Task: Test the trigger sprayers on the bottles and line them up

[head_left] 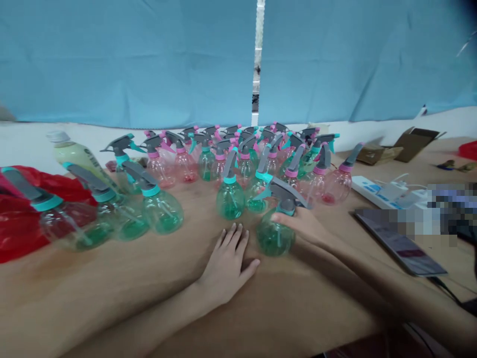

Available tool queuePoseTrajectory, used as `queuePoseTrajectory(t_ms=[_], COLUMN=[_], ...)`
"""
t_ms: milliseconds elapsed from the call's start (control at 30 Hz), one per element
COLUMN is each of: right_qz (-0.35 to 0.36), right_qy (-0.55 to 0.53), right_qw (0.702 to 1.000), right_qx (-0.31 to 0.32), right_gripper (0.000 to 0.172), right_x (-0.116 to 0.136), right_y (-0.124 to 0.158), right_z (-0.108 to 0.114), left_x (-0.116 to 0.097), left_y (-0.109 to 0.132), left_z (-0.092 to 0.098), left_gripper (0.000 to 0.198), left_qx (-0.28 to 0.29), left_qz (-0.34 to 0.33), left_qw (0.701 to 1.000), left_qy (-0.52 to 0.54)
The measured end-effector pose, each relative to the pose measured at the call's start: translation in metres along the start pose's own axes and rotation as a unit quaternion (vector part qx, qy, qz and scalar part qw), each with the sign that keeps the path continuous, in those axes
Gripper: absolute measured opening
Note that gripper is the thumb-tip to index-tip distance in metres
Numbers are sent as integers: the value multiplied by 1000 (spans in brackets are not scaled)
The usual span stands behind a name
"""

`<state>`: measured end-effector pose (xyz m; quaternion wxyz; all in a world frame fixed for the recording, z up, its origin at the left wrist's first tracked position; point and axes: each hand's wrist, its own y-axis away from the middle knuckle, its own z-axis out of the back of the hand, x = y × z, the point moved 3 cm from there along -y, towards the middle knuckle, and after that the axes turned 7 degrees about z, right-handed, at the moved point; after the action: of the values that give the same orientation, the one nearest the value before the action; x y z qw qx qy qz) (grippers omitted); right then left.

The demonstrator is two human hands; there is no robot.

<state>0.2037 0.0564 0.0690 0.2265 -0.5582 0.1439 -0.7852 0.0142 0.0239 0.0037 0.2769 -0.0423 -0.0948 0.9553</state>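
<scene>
My right hand is wrapped round the neck of a green spray bottle with a grey and teal trigger head, its nozzle turned to the left. Flat on the table lies my left hand, fingers spread and holding nothing. Just beyond its fingertips stands another green spray bottle. Three more with green bottoms, among them one spray bottle, stand to the left. Behind my hands are many pink and green bottles, with a pink spray bottle at the right end of the group.
A red plastic bag and a pale yellow bottle are at the left. On the right lie a tablet-like device, a white power strip with cables, and an opened cardboard box. A blue sheet covers the wall behind.
</scene>
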Motion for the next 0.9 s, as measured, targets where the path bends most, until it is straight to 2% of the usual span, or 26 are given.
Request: queuePoseTrajectory(t_ms=[100,167,267,433,567,667,833,900], right_qz=[21,27,25,36,71,97,125,121], right_qy=[18,81,183,247,287,297,281,266], right_qw=[1000,996,983,968,955,949,951,955], right_qx=[-12,6,-4,7,14,37,38,38], right_gripper=[42,46,53,50,46,46,66,68], right_x=[-2,-1,3,15,23,27,32,34], right_y=[15,26,37,38,31,24,5,-6], right_z=[9,15,20,11,-6,-27,-73,-94], left_x=[-1,-2,-3,-3,9,29,74,88], left_y=[1,1,3,9,22,39,68,76], left_z=[2,3,6,6,7,10,21,25], left_gripper=[63,62,60,57,52,48,46,45], left_qx=[2,3,7,-2,-25,-39,-63,-66], left_qz=[1,1,2,5,-4,-7,28,44], left_qw=[1000,1000,1000,1000,999,999,998,997], left_qy=[4,5,-1,9,20,20,13,13])
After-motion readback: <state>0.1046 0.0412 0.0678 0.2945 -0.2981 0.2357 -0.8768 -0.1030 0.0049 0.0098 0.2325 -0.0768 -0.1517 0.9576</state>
